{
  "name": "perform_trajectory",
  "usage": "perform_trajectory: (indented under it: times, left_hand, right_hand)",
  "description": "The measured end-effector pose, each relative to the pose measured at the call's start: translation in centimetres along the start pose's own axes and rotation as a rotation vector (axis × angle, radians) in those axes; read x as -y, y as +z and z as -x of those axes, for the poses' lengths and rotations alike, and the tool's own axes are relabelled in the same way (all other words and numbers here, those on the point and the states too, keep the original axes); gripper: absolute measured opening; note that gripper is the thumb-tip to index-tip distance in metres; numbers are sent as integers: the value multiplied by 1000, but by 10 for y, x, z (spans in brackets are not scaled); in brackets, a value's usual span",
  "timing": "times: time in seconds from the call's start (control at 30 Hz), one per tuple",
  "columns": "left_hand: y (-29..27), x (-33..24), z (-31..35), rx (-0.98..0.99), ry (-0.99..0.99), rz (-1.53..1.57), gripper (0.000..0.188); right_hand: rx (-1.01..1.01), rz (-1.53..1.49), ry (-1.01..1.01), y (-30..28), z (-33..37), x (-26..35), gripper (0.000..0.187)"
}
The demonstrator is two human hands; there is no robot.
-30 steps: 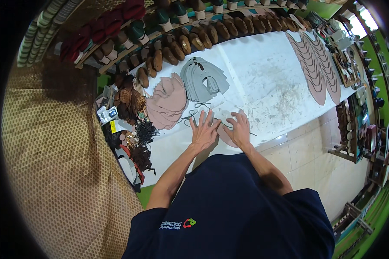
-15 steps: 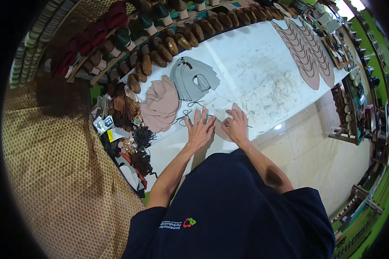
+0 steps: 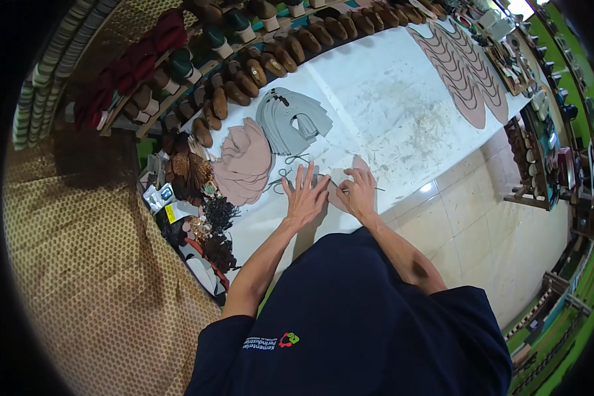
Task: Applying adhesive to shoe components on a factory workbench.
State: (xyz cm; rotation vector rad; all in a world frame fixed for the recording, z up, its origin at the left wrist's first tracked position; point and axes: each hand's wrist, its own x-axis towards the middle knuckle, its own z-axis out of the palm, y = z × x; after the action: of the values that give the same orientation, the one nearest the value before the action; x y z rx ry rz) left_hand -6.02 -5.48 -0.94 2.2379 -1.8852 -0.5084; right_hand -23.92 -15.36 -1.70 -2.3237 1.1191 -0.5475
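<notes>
My left hand (image 3: 304, 200) lies on the white table with its fingers spread, the fingertips beside a thin dark cord (image 3: 330, 185). Close to its right, my right hand (image 3: 358, 197) is bent in a pinch on that cord, whose end sticks out past the fingers. Under the right hand is a pinkish-tan sole-shaped piece (image 3: 360, 162); the hand covers its middle. Loops of dark cord (image 3: 284, 173) lie just beyond my left fingertips. A fanned stack of pinkish-tan sole pieces (image 3: 241, 165) sits to the left, next to a stack of grey curved pieces (image 3: 294, 119).
Wooden shoe lasts (image 3: 254, 72) line the table's far edge. Tan soles with wavy dark lines (image 3: 459, 76) lie at far right. Dark trimmings (image 3: 219, 211) heap along the left edge. A rack (image 3: 531, 165) stands right of the table over the tiled floor (image 3: 468, 224).
The whole view has shifted slightly. Both hands stay almost in the same place on the table, with the right still pinching the cord.
</notes>
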Motion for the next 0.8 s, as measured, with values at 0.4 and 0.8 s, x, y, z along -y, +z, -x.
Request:
perform_trajectory:
  times: [0.4, 0.8]
  left_hand:
    - [3, 4, -3, 29, 90, -94, 47]
    - [10, -6, 5, 48, 120, -104, 53]
  right_hand:
    - [-39, -18, 6, 0, 0, 4, 11]
    - [16, 11, 7, -1, 2, 0, 15]
